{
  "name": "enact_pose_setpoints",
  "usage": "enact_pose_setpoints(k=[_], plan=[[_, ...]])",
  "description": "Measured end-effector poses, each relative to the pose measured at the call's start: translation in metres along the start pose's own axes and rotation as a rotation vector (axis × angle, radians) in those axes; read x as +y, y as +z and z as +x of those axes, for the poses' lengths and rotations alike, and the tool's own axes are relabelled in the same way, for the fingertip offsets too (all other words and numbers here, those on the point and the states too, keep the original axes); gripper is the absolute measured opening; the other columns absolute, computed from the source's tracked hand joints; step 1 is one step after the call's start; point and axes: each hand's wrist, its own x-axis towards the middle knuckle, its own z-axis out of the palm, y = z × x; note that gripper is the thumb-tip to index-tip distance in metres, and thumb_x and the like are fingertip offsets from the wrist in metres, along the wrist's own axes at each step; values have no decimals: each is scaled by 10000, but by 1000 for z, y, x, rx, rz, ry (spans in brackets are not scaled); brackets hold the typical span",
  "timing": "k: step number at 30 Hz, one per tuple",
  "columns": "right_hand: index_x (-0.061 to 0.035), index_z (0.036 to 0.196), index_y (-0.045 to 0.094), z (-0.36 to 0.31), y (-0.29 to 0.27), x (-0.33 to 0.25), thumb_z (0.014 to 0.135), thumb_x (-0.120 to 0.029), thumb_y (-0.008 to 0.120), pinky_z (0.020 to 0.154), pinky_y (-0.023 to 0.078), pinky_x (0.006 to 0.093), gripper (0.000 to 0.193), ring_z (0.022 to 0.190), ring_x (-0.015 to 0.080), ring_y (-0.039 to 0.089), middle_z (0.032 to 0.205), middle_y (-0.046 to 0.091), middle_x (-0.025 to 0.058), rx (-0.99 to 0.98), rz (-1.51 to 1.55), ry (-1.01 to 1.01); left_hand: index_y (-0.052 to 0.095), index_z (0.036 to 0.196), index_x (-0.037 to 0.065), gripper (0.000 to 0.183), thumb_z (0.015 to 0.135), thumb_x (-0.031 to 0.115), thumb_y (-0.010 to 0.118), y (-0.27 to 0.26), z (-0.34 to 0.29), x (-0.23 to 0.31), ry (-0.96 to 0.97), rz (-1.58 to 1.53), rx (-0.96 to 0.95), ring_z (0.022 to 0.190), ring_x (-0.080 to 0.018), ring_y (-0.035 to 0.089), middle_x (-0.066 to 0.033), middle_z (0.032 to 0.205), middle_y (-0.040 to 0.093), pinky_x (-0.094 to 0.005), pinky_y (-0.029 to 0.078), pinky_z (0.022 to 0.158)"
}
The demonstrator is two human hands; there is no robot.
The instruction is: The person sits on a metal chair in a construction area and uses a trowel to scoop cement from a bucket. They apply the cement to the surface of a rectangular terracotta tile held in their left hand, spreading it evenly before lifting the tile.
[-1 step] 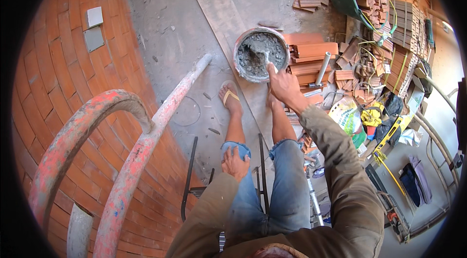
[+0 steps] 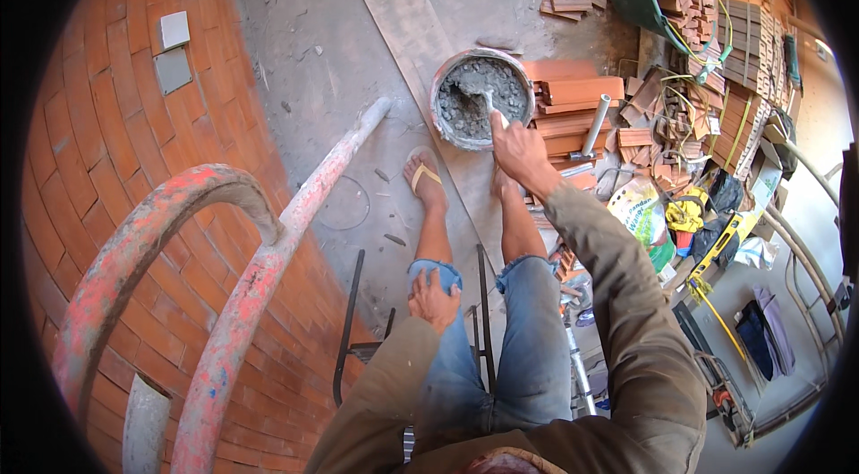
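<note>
Grey mix (image 2: 506,89) sits in the bucket (image 2: 438,121), on the floor beside the orange tiles (image 2: 582,92). The right hand (image 2: 523,152) is closed around the tool (image 2: 489,101), its far end in the mix near a hollow. Apart from it, the left hand (image 2: 435,300) rests on the left knee (image 2: 433,274), fingers spread, gripping nothing. Almost nothing has changed since the previous picture, so the work seems at the same point.

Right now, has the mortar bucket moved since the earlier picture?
No, the mortar bucket hasn't shifted any way: it sits in the same place beside the stacked terracotta tiles.
</note>
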Motion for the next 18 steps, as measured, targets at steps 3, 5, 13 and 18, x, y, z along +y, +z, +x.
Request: enact_pose_setpoints(k=[3,5,13,18], plan=[[4,1363,461,52,54,16,891,-154,497,608,564,424,499,724,320,696,861,676,251,-18,-88,-23,474,1399,62,651,847,367,635,1,0,2,11,23,-12,1349,-397,394,-216,1492,374,-510,370,1074],[14,1335,476,76,49,12,888,-151,505,617,565,414,478,744,302,703,877,683,242,-68,77,12,474,1399,62,653,845,368,637,1,2,2,22,25,9,1346,-399,397,-217,1489,378,-510,370,1074],[-53,1343,498,-10,-17,2,879,-182,529,750,535,507,482,932,419,670,863,677,277,-172,301,3,490,1384,60,644,837,366,641,6,-3,-10,-5,26,34,1351,-399,393,-224,1476,394,-520,380,1063],[36,1294,510,6,57,-12,882,-166,520,718,548,490,459,946,356,688,936,698,241,-128,-155,-72,486,1389,66,654,835,379,635,8,-2,-2,12,34,32,1356,-390,392,-225,1471,401,-523,386,1057]])
